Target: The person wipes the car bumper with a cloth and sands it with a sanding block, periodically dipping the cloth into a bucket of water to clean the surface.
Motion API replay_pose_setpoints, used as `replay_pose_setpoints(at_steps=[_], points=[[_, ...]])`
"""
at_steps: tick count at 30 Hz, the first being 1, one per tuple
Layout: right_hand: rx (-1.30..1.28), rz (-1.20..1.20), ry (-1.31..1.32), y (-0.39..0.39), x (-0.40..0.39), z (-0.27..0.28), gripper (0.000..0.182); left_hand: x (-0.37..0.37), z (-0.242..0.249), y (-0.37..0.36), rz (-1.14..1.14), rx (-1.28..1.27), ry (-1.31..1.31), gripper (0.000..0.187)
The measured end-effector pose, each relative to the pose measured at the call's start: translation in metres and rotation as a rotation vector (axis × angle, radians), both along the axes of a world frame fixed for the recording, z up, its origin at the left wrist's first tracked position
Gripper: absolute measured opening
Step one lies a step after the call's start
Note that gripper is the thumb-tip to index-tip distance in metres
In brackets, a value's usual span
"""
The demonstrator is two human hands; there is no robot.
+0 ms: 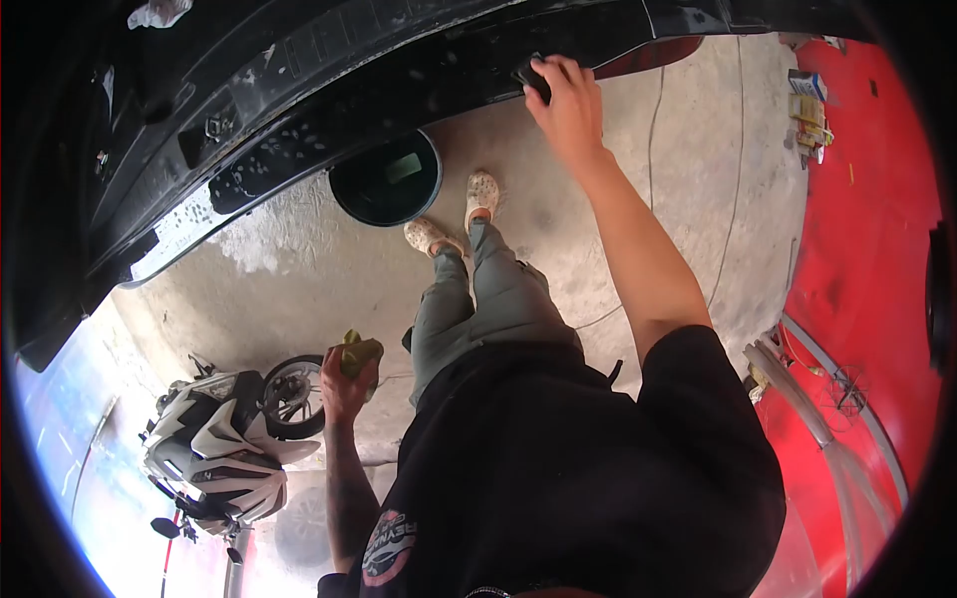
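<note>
**Hand pressing a pad on a dark car panel**

The glossy black car body panel [329,90] spanned the top. The right hand [570,105] pressed a small dark pad [531,78] against it, fingers curled. The left hand [344,384] gripped a crumpled green cloth [361,353] above the concrete floor [329,279].

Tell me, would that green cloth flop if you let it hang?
Probably floppy: the green cloth looks crumpled and bunched inside the left hand. It seems light, since that one hand holds it up loosely. It likely would not roll or break.

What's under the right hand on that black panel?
A small dark block, pressed against the black panel by the right hand. The fingers cover most of it.
</note>
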State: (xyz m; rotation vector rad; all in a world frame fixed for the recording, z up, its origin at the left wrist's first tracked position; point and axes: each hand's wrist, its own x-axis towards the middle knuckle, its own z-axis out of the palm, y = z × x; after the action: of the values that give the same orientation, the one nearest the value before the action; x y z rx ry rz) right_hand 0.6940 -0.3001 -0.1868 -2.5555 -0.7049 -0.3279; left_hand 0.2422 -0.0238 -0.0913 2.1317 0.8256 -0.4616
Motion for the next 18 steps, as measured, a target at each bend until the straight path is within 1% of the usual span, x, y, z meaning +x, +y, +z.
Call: replay_pose_setpoints(at_steps=[2,4,7,10,13,17,18], points=[[0.015,-0.009,-0.009,0.008,0.010,0.001,0.042,0.012,0.001,-0.006,0.027,-0.062,0.014,0.042],[0.030,-0.002,0.009,0.003,-0.001,-0.005,0.041,0.020,0.000,-0.009,0.076,-0.142,0.009,0.043],[0.035,0.000,0.043,-0.008,-0.016,-0.007,0.040,0.034,0.006,-0.015,0.216,-0.210,0.058,0.040],[0.019,-0.011,0.033,-0.001,-0.009,-0.002,0.042,0.049,0.011,-0.020,0.202,-0.213,0.060,0.039],[0.011,-0.026,0.020,0.012,0.008,0.000,0.043,0.053,0.002,-0.017,0.006,-0.119,-0.002,0.036],[0.063,0.013,0.012,-0.001,-0.003,-0.007,0.042,0.063,0.004,-0.019,0.039,-0.126,-0.063,0.033],[0.031,-0.002,0.055,-0.007,-0.010,-0.004,0.042,0.063,0.006,-0.018,0.038,-0.120,-0.064,0.032]])
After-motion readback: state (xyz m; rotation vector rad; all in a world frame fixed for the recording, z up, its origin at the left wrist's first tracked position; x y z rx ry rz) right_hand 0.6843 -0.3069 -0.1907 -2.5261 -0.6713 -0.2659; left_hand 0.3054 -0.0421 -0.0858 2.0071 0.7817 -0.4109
